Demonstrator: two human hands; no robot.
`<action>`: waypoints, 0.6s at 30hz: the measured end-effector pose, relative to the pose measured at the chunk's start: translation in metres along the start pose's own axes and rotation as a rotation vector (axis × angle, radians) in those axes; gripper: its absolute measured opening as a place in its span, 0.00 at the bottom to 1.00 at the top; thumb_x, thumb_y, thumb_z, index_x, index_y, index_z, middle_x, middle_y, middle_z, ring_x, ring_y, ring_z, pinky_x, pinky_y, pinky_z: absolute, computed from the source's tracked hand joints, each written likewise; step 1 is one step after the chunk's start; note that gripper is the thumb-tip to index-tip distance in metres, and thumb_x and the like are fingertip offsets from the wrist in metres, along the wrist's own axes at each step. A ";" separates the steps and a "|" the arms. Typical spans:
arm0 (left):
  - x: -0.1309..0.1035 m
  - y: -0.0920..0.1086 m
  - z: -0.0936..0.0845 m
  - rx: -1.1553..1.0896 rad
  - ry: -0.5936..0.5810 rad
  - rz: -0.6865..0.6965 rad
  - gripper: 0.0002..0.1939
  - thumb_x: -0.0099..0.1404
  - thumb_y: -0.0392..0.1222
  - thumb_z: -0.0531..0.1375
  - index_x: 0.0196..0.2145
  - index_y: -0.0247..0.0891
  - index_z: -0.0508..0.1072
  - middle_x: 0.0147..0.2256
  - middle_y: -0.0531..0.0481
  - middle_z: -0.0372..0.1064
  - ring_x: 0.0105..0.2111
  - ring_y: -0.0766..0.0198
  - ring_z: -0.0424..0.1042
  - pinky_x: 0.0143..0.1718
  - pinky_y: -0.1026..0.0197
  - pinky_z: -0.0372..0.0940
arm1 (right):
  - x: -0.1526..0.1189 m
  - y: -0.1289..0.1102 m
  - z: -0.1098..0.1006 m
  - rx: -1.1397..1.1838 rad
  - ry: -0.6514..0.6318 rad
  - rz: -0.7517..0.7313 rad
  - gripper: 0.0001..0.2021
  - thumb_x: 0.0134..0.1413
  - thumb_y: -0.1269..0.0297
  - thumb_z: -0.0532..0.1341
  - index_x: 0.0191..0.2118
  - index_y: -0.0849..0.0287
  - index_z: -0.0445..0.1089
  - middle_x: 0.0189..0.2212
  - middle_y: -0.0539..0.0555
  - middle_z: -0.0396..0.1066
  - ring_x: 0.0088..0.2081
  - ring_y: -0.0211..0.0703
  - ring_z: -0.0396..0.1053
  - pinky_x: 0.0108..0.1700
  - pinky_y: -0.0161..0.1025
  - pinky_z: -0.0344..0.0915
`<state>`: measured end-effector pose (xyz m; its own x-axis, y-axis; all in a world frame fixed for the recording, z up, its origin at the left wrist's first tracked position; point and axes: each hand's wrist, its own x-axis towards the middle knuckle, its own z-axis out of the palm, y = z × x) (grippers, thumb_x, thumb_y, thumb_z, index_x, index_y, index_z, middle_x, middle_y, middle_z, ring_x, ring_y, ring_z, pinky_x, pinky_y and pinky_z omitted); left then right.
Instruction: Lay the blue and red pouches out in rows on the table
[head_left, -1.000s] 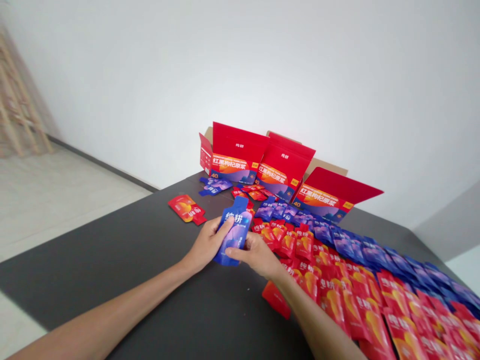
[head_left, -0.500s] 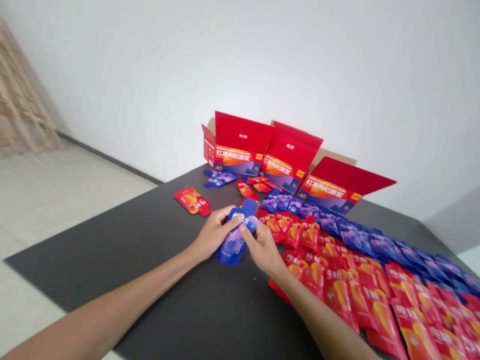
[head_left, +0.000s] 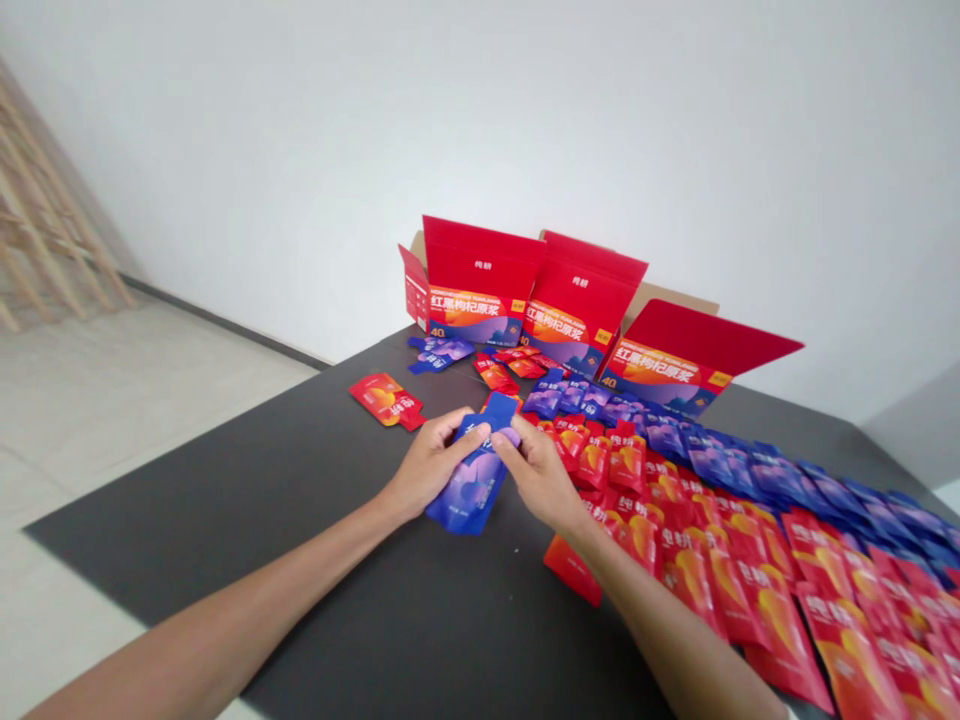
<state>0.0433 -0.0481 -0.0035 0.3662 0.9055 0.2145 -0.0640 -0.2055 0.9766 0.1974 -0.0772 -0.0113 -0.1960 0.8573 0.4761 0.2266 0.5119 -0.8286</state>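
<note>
Both hands grip one blue pouch (head_left: 471,487) over the dark table, its spout end pointing away from me. My left hand (head_left: 433,462) pinches the pouch's left edge, thumb on the printed front. On the right edge, my right hand (head_left: 541,468) closes with its thumb near the top. Rows of red pouches (head_left: 688,575) lie to the right, partly behind my right forearm. Behind them runs a line of overlapping blue pouches (head_left: 709,455). A single red pouch (head_left: 384,400) lies beyond my left hand, and a few blue pouches (head_left: 441,353) rest near the boxes.
Three open red boxes stand at the table's back: a left box (head_left: 476,310), a middle box (head_left: 566,325) and a right box (head_left: 664,365). The dark table (head_left: 300,500) has its edge at left. A wooden rack (head_left: 52,220) stands on the floor beyond.
The view has shifted slightly. Both hands keep hold of the blue pouch, and my right hand's fingers sit a little farther right, with more of the pouch's front showing.
</note>
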 end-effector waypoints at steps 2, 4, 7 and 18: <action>0.000 -0.002 0.001 -0.047 -0.066 -0.065 0.14 0.58 0.50 0.61 0.31 0.36 0.70 0.26 0.58 0.65 0.25 0.72 0.63 0.28 0.71 0.59 | -0.001 0.000 -0.001 -0.009 0.047 0.010 0.14 0.63 0.57 0.51 0.29 0.61 0.56 0.25 0.47 0.56 0.28 0.36 0.57 0.31 0.29 0.55; -0.001 -0.004 0.003 -0.070 -0.143 -0.126 0.15 0.57 0.50 0.62 0.34 0.35 0.71 0.27 0.56 0.69 0.27 0.70 0.65 0.30 0.69 0.62 | -0.002 0.001 -0.001 -0.018 0.112 0.020 0.15 0.63 0.57 0.52 0.28 0.60 0.54 0.23 0.47 0.53 0.27 0.35 0.55 0.30 0.29 0.54; -0.002 -0.007 0.004 -0.059 -0.206 -0.163 0.15 0.56 0.50 0.63 0.33 0.34 0.72 0.28 0.54 0.71 0.28 0.68 0.68 0.32 0.68 0.64 | -0.002 0.003 -0.001 -0.013 0.178 0.027 0.16 0.64 0.56 0.51 0.27 0.60 0.53 0.23 0.46 0.51 0.26 0.34 0.52 0.28 0.29 0.53; -0.004 -0.005 0.006 0.009 -0.464 -0.239 0.16 0.49 0.49 0.68 0.27 0.32 0.73 0.23 0.57 0.68 0.23 0.72 0.64 0.26 0.71 0.61 | 0.001 0.009 -0.001 0.100 0.338 0.077 0.17 0.64 0.54 0.52 0.28 0.60 0.53 0.23 0.47 0.50 0.25 0.34 0.49 0.25 0.29 0.50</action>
<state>0.0477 -0.0526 -0.0090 0.7429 0.6678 -0.0464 0.0790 -0.0187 0.9967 0.2000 -0.0716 -0.0174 0.1484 0.8715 0.4674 0.1310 0.4512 -0.8828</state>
